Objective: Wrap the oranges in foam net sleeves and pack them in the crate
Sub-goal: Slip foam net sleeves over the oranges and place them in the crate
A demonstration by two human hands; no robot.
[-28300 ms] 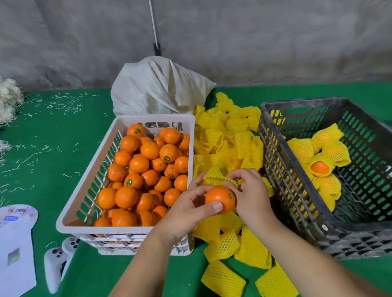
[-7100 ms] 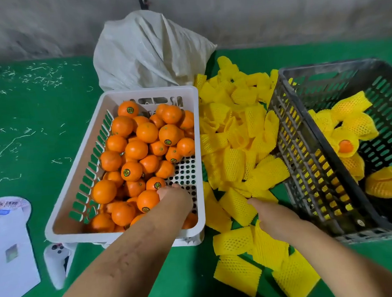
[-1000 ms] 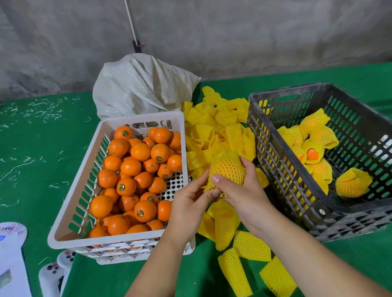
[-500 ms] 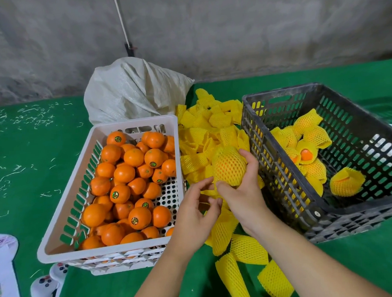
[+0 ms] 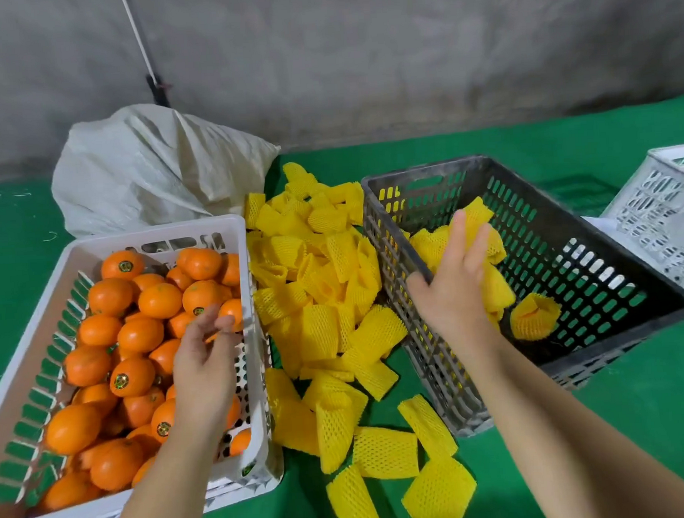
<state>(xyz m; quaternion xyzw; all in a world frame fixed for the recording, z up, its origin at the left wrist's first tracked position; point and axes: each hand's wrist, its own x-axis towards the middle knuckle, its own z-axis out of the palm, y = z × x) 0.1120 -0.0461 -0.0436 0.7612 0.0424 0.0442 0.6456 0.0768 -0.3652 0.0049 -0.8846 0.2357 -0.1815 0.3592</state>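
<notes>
Over the dark crate [image 5: 598, 283], your right hand [image 5: 452, 292] reaches across the near-left rim with fingers extended among wrapped oranges [image 5: 534, 319]; whether that grip holds one, cannot tell. Left of the crate lies the pile of foam net sleeves [image 5: 327, 299] on the green counter [image 5: 641, 400]. Further left, your left hand [image 5: 203, 371] hovers over loose oranges [image 5: 129, 336] in the white basket [image 5: 29, 346], fingers loosely curled, grip empty.

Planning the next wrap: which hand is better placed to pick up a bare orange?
Left. The left hand hangs open above the bare oranges in the white basket; the right hand is over the dark crate.
</notes>
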